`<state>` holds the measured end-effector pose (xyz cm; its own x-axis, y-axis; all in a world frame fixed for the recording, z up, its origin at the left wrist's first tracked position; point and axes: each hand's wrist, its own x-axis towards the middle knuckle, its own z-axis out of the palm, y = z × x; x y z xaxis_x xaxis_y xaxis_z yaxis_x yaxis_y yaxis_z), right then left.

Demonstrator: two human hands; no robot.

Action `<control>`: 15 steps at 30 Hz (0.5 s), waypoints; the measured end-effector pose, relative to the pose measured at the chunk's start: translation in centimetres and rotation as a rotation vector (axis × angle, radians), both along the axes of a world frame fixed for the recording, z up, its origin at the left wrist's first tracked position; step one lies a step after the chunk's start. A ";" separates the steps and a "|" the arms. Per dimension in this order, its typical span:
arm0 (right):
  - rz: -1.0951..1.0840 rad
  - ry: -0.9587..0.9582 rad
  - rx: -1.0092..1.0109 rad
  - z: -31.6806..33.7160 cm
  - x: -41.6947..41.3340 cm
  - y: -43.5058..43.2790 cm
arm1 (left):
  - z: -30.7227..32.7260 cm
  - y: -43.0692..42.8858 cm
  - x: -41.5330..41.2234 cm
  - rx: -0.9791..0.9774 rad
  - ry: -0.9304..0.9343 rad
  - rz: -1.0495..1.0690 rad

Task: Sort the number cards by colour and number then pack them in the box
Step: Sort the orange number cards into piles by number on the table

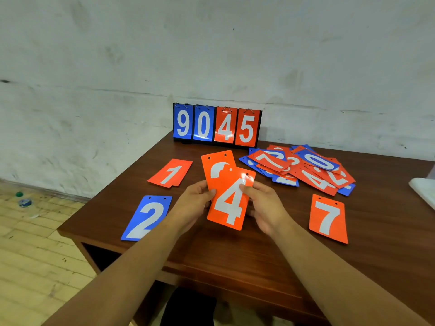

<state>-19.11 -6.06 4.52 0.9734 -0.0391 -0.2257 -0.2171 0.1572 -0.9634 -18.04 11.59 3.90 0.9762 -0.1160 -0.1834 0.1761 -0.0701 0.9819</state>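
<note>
- Just above the middle of the brown wooden table [235, 255], both hands hold two overlapping cards up off the surface.
- The right hand [263, 203] grips a red 4 card [229, 203]. Its thumb presses the front near the right edge, and its fingers are curled out of sight behind.
- The left hand [196, 201] pinches a second red card [217, 163] that sits behind and above the 4. The thumb lies across the spot where the two cards overlap.
- Only the top of that rear card's white digit shows, so I cannot tell its number.
- A red 1 card [170, 172] lies flat on the table beyond the left hand, with the edge of another red card peeking out beneath it.
- A blue 2 card [147, 218] lies flat by the near left edge of the table, just beside the left wrist.
- A red 7 card [328, 218] lies flat on its own to the right of the right hand.
- A loose pile of cards [299, 168], red and blue mixed and overlapping, sits on the far right part of the table.
- A flip scoreboard [216, 124] stands upright at the back against the wall, showing blue 9 and 0, then red 4 and 5.
- A white object [423, 189] is cut off at the right edge; I cannot tell what it is.
- A plastic bottle [24, 203] lies on the floor to the left.
</note>
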 end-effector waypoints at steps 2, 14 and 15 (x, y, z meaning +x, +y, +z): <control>-0.011 0.007 0.012 -0.1 0.3 -0.1 | 0.1 -0.2 0.3 -0.004 0.017 0.000; -0.212 0.044 -0.033 -1.0 2.4 -1.2 | 0.2 0.0 3.6 0.256 -0.064 0.099; -0.208 0.052 -0.047 -1.1 2.5 -1.3 | 0.2 0.0 4.1 0.295 -0.069 0.101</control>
<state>-16.59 -7.37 3.46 0.9304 -0.2493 -0.2687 -0.2343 0.1592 -0.9590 -13.91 11.59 4.07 0.9914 0.0309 -0.1274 0.1303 -0.3392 0.9316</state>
